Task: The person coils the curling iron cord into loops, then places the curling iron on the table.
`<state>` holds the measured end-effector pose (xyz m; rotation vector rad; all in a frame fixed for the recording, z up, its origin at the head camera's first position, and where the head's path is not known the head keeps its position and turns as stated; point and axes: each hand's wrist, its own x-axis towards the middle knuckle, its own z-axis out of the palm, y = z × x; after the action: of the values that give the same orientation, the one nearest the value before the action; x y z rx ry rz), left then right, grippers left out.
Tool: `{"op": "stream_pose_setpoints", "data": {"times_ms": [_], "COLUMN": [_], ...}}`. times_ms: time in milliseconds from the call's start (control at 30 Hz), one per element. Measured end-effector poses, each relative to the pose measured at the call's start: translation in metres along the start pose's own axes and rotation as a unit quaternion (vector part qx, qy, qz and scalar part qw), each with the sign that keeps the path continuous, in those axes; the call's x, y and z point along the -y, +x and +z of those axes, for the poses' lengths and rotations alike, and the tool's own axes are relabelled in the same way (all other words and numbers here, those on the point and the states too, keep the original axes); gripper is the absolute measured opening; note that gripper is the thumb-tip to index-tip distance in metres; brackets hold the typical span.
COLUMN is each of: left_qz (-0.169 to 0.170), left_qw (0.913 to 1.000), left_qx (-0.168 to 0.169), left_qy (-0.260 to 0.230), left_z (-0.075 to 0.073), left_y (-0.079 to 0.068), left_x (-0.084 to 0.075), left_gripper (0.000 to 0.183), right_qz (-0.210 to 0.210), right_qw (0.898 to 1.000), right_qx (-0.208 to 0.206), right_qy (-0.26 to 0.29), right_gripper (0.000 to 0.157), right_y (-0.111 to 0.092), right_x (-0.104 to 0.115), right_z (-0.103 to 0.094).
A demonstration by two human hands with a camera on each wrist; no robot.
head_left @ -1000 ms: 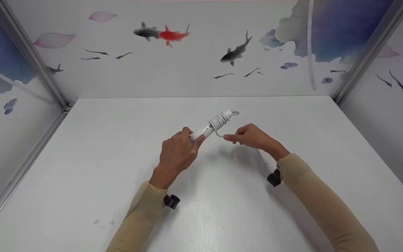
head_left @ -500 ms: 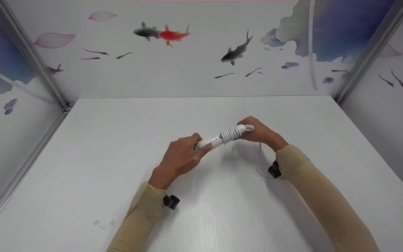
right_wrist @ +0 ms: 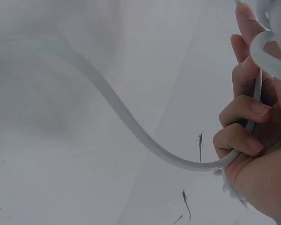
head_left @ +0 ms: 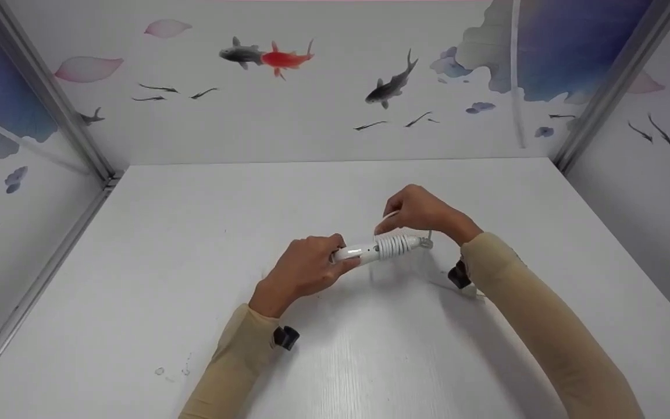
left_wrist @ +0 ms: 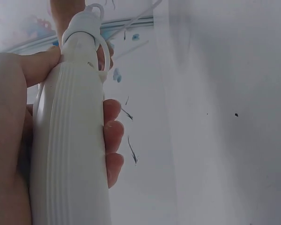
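My left hand (head_left: 307,266) grips a slim white handheld appliance with a ribbed handle (left_wrist: 75,145), held above the table and pointing right. A white cord is wound in several tight turns (head_left: 394,247) around its far part, beyond my fingers. Just above those coils my right hand (head_left: 419,208) pinches the cord between thumb and fingertips. In the right wrist view the loose cord (right_wrist: 131,124) runs through the curled fingers of that hand and trails away to the left. Most of the appliance's near end is hidden inside my left palm.
Both hands work over a white table (head_left: 195,233). Behind it stands a white wall (head_left: 312,116) painted with fish and petals, with side panels at left and right. A small pale piece (head_left: 471,291) shows under the right wrist's black camera (head_left: 459,275).
The appliance has moved right and towards me and turned closer to level. My right hand has gone around its far side with the cord and come up above the coils.
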<state>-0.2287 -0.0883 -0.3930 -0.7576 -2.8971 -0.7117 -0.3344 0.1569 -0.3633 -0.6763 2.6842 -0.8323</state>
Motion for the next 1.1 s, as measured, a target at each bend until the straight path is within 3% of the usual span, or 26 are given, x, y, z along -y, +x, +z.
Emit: {"op": "stream_pose_setpoints", "data": {"times_ms": [300,533,800,1100], "left_qz": [-0.017,-0.052,-0.082,-0.103], "left_qw": [0.9997,0.9983,0.9957,0.9932], "left_qx": [0.019,0.013,0.018,-0.025], "left_qy": [0.006,0.025,0.038,0.048], "left_z": [-0.001,-0.001,-0.002,-0.003], "left_y": [-0.001,0.002,0.003,0.003], "left_x": [0.003,0.006,0.006,0.007], "left_gripper": [0.04,0.043,0.047,0.045], "right_qz": [-0.017,-0.022,-0.058,-0.075], "right_qw": [0.999,0.995,0.993,0.992], "right_qx": [-0.038,-0.097,-0.102,-0.101], "right_qy": [0.006,-0.008,-0.018,-0.006], "right_gripper": [0.017,0.018,0.02,0.023], "right_y": [-0.004,-0.014,-0.031,-0.047], "right_x": [0.02,0.031,0.05,0.055], "right_z": [0.005,0.006,0.015,0.02]}}
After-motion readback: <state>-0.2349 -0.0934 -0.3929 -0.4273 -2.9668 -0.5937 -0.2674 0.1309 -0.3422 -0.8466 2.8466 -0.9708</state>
